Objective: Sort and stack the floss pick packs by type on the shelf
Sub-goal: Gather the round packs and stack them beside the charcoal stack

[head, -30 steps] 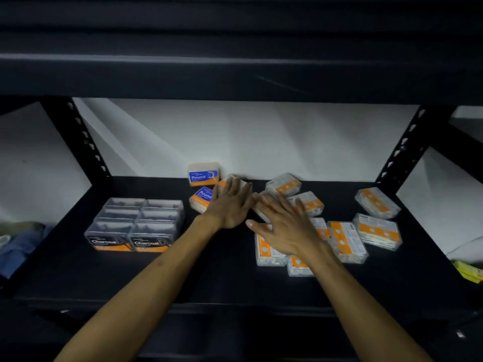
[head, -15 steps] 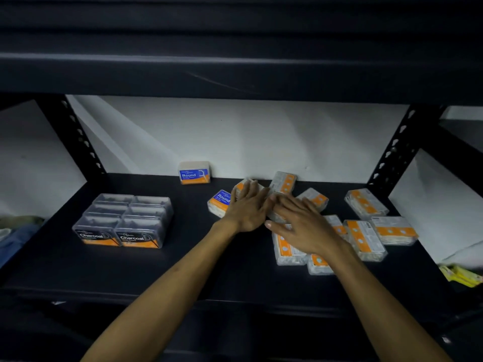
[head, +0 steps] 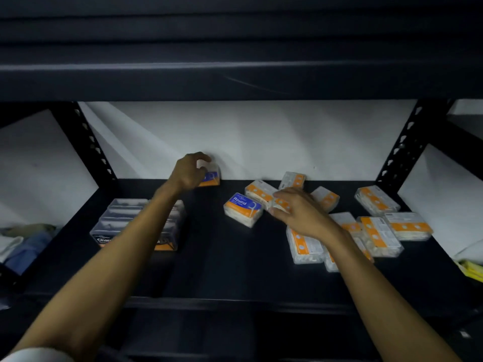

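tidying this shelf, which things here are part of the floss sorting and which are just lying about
Job: Charcoal stack; blue Round pack; rear Round pack at left hand; orange packs by right hand; shelf.

Lying about: cloths at left; yellow item at right.
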`<state>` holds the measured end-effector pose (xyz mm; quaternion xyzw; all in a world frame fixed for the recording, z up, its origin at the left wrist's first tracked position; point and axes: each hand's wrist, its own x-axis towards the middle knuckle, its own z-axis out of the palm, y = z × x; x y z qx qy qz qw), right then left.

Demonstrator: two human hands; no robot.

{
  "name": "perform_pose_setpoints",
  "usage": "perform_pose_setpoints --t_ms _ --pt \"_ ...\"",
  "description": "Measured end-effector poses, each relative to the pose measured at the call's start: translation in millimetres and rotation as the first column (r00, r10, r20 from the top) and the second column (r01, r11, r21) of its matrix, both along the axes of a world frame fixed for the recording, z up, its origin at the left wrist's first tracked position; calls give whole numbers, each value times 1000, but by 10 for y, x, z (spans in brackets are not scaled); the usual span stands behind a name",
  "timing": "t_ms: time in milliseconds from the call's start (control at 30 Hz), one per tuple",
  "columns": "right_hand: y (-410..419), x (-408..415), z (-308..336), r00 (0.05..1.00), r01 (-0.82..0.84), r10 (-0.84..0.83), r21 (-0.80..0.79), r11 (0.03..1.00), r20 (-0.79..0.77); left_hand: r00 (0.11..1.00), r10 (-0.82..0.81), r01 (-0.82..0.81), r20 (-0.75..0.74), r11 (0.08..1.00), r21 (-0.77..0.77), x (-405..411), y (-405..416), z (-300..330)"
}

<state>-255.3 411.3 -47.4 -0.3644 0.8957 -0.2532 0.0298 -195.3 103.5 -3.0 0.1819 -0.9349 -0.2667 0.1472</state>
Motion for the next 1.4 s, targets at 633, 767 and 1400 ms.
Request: perform_pose_setpoints --t_ms 633,767,1400 --pt "-400 278 -85 986 104 -80 166 981 -149 985 -71 87 156 992 -94 -66 -295 -153" --pt "-260 231 -77 983 131 -105 181 975 -148 965 -141 165 221 982 -96 43 -217 -109" --pt "-659 583 81 982 -169 172 -41 985 79 910 -323 331 260 944 15 823 281 -64"
